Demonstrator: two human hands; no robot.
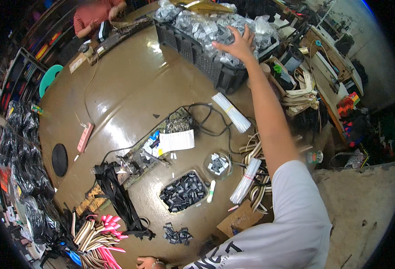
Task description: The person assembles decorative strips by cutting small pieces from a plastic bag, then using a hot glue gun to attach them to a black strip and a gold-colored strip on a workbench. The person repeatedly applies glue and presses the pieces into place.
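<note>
My right hand (241,46) reaches far out with its fingers spread, at the plastic bags (206,31) heaped in a black crate (184,46). The bags hold small grey pieces. Whether the fingers press on the bags I cannot tell. At the lower edge my left hand (148,262) is only partly in view, with a beaded bracelet at its wrist; its fingers do not show clearly. Near it lies a small pile of black clips (177,234). A tray (160,197) full of similar black clips stands further in, beside a round clear bowl (217,165) of grey-white pieces.
Black straps (116,193) and pink and cream strips (94,242) lie at the left. A wooden board (139,148) carries a metal tool. White stick bundles (232,112), a glue stick (211,191), a cable and a pink power strip (85,137) lie around. A person (94,20) is at the far left.
</note>
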